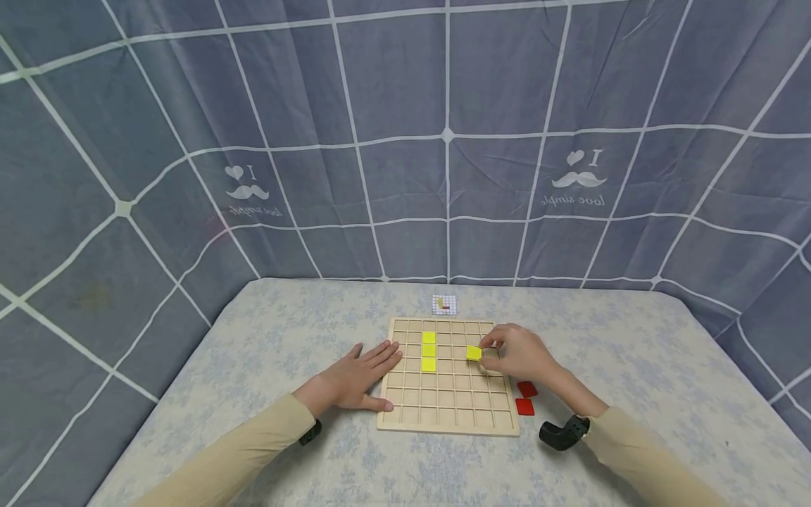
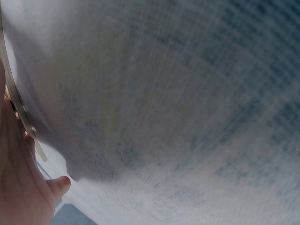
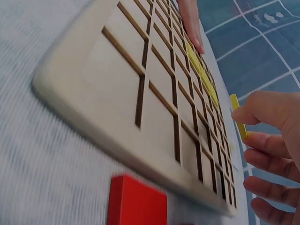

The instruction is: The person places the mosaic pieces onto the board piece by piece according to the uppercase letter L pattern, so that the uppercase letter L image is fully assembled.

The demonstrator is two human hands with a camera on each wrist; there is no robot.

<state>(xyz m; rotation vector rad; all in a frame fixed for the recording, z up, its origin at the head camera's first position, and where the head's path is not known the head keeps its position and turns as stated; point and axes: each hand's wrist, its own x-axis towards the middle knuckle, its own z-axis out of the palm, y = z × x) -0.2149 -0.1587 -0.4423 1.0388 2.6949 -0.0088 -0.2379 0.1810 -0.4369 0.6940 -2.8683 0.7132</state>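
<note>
The right hand [image 1: 518, 352] pinches a yellow square [image 1: 473, 353] between its thumb and finger, and its other fingers bend loosely behind. From the right wrist, that square looks held up on its edge, with a gap between it and the wooden board [image 1: 443, 427] below. The left hand [image 1: 357, 377] lies flat with its fingers spread out and holds nothing. Its fingertips and thumb rest on the edge of the board that is next to it. The board sits between the two hands and has thin raised lines that make lots of little boxes. Three yellow tiles [image 1: 429, 350] lie in it in a straight row going away from the person, each in its own box, nearer to the left hand's fingertips than to the right hand. Two red tiles [image 1: 524, 407] lie close together on the desk [image 1: 304, 331], just outside the board, on the person's side of the right hand. Past both hands, just beyond the far edge of the board, there is a small card [image 1: 444, 305] with a grid and some colored boxes. Farther away than the hands hangs a blue-gray curtain [image 1: 405, 176] with white lines.
</note>
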